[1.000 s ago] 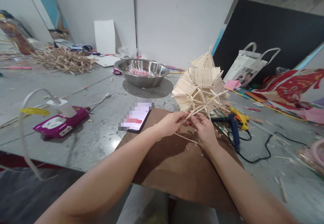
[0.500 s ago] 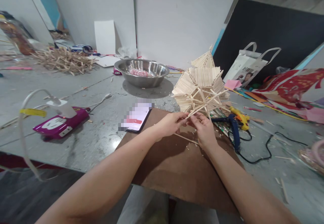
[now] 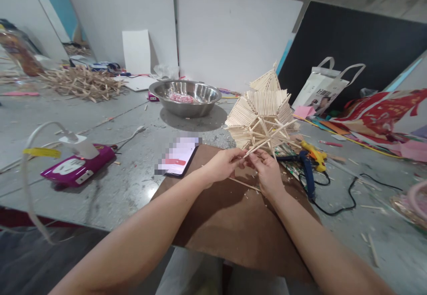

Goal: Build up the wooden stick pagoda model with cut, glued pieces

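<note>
A star-shaped model of thin wooden sticks [image 3: 263,112] stands at the far edge of a brown board [image 3: 233,215] in front of me. My left hand [image 3: 224,165] pinches the low end of a stick that juts from the model's open frame. My right hand [image 3: 267,170] is closed on the same stick end from the other side, fingertips meeting the left hand's. A loose stick [image 3: 245,183] lies on the board under my hands.
A phone [image 3: 178,156] lies left of the board. A steel bowl [image 3: 185,97] sits behind it. A glue gun [image 3: 308,163] with black cord rests to the right. A magenta power strip [image 3: 78,168] with charger sits left. A stick pile [image 3: 82,81] and bags [image 3: 325,86] stand farther back.
My hands and the model have stayed as they were; only the camera has shifted slightly, moving everything a little left and down in view.
</note>
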{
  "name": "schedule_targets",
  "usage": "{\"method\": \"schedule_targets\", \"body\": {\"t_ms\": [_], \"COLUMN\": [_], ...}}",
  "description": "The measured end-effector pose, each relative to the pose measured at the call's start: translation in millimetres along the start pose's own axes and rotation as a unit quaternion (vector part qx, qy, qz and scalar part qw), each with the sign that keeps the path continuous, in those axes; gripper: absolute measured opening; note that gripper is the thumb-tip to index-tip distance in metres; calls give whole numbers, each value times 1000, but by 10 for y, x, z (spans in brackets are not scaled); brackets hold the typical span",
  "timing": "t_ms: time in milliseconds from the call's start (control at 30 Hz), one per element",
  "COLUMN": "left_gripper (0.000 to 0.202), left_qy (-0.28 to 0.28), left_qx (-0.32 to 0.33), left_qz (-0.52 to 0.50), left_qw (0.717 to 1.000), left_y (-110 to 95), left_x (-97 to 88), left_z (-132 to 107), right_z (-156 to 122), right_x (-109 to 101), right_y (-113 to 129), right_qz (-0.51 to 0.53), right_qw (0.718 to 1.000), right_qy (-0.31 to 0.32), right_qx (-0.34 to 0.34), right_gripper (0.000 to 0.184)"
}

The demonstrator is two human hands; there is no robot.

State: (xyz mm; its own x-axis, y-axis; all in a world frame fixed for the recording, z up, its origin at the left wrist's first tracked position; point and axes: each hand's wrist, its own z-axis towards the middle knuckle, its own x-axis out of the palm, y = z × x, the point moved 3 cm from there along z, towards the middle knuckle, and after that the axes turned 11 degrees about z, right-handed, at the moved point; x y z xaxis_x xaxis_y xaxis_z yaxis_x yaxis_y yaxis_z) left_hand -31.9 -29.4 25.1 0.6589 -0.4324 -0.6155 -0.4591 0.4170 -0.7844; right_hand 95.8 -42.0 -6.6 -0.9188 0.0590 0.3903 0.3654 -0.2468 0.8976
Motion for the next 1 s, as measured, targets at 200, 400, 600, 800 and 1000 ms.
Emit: {"method": "schedule_targets", "body": {"t_ms": [200, 400, 600, 800, 1000], "left_gripper": [23, 26, 25, 32, 37], "left_qy": [-1, -4, -21, -44, -40], "left_qx": [14, 16, 22, 13, -3], "left_qz": [-1, -6, 28, 79, 82], "left_qw": [1000, 1000, 999, 996, 996], "left_y": [29, 48, -27, -42, -41], "left_x": [-2, 10, -37, -73, -76], "left_z": [8, 2, -8, 1, -4], "right_z": [-3, -5, 0, 5, -1], "right_x": [11, 31, 28, 27, 42], "right_y": [5, 6, 2, 6, 24], "right_qz": [4, 15, 10, 0, -7], "right_qw": [1000, 1000, 1000, 1000, 1000], "right_qy": [-5, -5, -1, 2, 0], "right_qx": [9, 18, 12, 8, 6], "right_gripper": [24, 23, 22, 23, 23]}}
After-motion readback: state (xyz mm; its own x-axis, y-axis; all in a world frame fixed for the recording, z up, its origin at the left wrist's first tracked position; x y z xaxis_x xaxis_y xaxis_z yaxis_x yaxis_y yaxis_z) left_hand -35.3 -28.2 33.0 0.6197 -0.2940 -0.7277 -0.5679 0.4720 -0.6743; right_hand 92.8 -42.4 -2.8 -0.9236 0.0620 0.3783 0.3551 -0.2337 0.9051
